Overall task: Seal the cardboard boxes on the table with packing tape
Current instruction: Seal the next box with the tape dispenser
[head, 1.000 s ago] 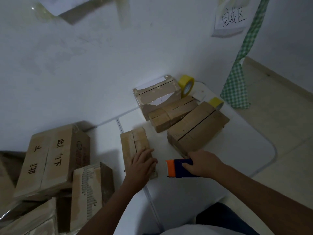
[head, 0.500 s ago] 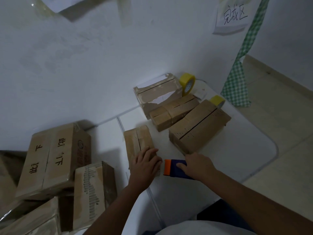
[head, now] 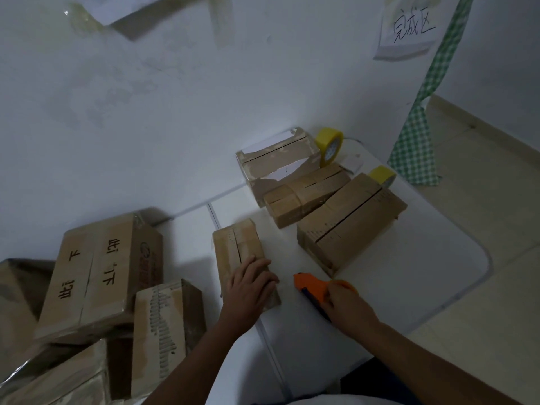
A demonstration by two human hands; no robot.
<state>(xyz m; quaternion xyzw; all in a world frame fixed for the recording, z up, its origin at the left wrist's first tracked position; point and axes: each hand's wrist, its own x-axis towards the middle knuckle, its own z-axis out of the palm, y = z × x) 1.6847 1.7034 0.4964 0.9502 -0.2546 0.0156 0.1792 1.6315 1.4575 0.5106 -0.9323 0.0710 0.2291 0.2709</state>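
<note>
On the white table [head: 409, 290], the left hand [head: 251, 283] presses flat, fingers straight, on a small cardboard box [head: 238, 247] to steady it, while the right hand [head: 347, 302] has its fingers clamped on an orange tape cutter [head: 311, 287], probably ready to tape the seam.

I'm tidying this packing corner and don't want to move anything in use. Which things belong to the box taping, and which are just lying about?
In use:
small cardboard box under the left hand
orange and blue cutter gripped by the right hand
three more boxes on the white table
two yellow tape rolls

Lying about:
stacked cartons at left
wall note
green checked cloth
</note>
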